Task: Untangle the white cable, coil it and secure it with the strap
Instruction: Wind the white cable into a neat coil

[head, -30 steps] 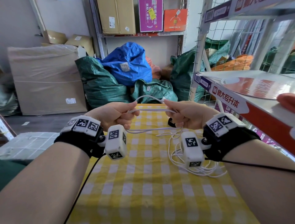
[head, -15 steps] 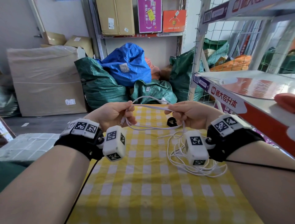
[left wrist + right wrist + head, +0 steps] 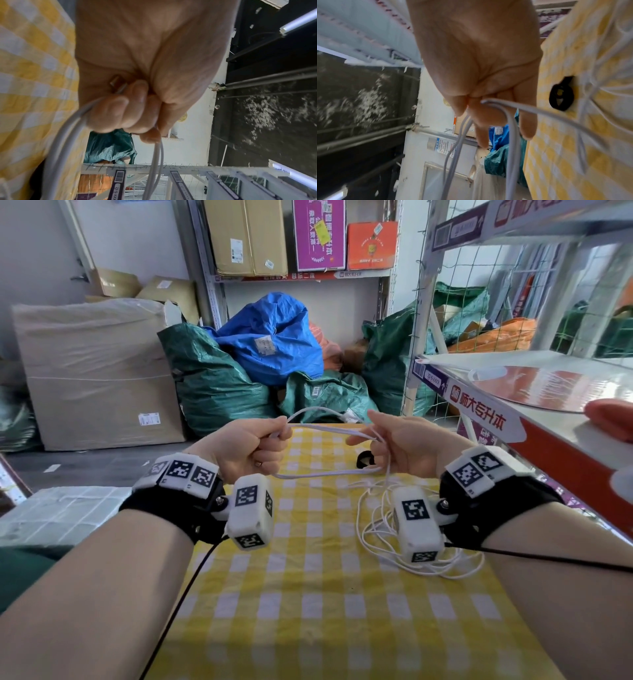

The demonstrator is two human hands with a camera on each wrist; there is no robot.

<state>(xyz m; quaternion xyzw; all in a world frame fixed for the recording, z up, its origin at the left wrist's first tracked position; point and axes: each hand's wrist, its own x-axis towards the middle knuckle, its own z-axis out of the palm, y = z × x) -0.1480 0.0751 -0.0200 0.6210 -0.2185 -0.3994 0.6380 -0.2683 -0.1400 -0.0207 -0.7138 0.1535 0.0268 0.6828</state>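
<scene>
My left hand [image 3: 250,446] grips a bundle of white cable [image 3: 329,430] loops above the far part of the yellow checked table [image 3: 325,604]. In the left wrist view its fingers [image 3: 137,108] curl round the strands and a metal plug end [image 3: 118,83]. My right hand [image 3: 404,446] is level with it, fingers [image 3: 481,121] nearly straight, with the cable [image 3: 510,121] looped over them. The loose tangle of the cable [image 3: 373,525] lies on the cloth under my right wrist. A black strap [image 3: 364,459] lies rolled on the cloth between my hands, also visible as the strap [image 3: 561,93] beside the right hand.
A metal shelf [image 3: 513,419] with a red edge runs close along the table's right side. Green and blue sacks [image 3: 270,344] and a large wrapped carton [image 3: 96,371] stand beyond the far edge. A grey checked surface [image 3: 58,515] sits lower left.
My hands have moved apart, stretching the loops between them. The right hand has gone from a closed grip to nearly straight fingers with the cable hooked over them. The left keeps its grip.
</scene>
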